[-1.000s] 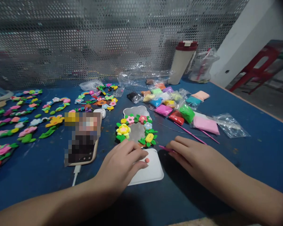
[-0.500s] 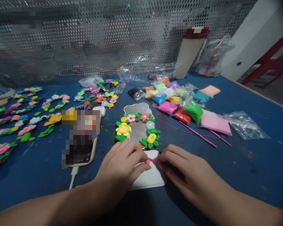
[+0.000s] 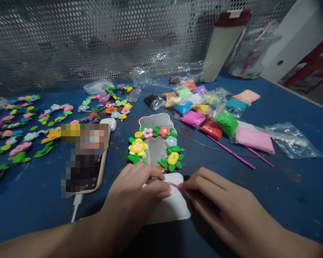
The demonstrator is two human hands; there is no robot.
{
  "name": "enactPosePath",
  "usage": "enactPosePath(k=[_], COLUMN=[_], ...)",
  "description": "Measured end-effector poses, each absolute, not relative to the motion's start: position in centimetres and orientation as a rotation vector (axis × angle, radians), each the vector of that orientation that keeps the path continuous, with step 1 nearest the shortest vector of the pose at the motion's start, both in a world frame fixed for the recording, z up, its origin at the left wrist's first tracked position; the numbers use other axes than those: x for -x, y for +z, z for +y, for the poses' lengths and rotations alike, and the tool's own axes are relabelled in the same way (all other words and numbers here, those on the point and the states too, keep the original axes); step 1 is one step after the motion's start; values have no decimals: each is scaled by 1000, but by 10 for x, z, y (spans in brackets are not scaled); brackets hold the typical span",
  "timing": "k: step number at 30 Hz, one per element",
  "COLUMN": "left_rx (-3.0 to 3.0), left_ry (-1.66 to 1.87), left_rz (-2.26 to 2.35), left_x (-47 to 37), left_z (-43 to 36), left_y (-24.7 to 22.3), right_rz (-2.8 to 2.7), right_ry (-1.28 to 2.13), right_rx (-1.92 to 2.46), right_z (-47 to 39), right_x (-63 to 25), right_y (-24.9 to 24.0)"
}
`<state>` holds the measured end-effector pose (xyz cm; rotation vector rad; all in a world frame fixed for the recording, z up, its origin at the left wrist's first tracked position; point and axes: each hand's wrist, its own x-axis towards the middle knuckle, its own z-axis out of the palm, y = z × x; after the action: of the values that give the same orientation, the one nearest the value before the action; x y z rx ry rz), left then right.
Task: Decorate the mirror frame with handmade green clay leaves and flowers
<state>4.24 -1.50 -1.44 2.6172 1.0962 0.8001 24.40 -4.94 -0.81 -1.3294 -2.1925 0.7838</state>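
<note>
My right hand [image 3: 217, 197] pinches a thin pink modelling stick [image 3: 174, 185] between thumb and fingertips. The stick's tip reaches a small coral-coloured piece of clay [image 3: 169, 190], which my left hand [image 3: 140, 190] holds in a closed pinch. Its far side is hidden by my fingers. Both hands are over a white pad [image 3: 174, 208] on the blue table. Just beyond the pad lies a clear, bear-shaped frame [image 3: 157, 147] bordered with clay leaves and flowers, including a yellow flower [image 3: 138, 147] and a smiling yellow piece [image 3: 173, 158].
A phone [image 3: 88, 161] on a white cable lies left. Several clay-decorated pieces [image 3: 55, 114] spread farther left. Bags of coloured clay [image 3: 193, 119], two pink sticks [image 3: 232, 153] and a plastic bag [image 3: 293, 139] lie right. A tumbler [image 3: 226, 46] stands behind, by a perforated metal panel [image 3: 97, 46].
The view has shifted slightly, so the items on the table sit a little differently. Both hands keep their grips, with the stick's tip still at the coral clay.
</note>
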Motion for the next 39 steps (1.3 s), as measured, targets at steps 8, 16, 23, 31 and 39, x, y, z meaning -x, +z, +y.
enactPosePath(k=[8, 16, 23, 31, 39], left_rx=[-2618, -2612, -2613, -2580, -2612], left_ry=[677, 803, 786, 802, 819], left_rz=[1123, 1080, 1140, 1154, 1148], left_x=[-43, -41, -43, -45, -44], left_z=[-12, -15, -14, -12, -15], left_y=[-13, -12, -14, -13, -14], right_rz=[-2274, -2254, -2255, -2361, -2355], right_ry=[755, 757, 739, 629, 582], right_rx=[1261, 1316, 1286, 1258, 1258], right_z=[-52, -47, -43, -44, -45], right_x=[-239, -242, -238, -241, -239], right_y=[-10, 1, -2, -3, -3])
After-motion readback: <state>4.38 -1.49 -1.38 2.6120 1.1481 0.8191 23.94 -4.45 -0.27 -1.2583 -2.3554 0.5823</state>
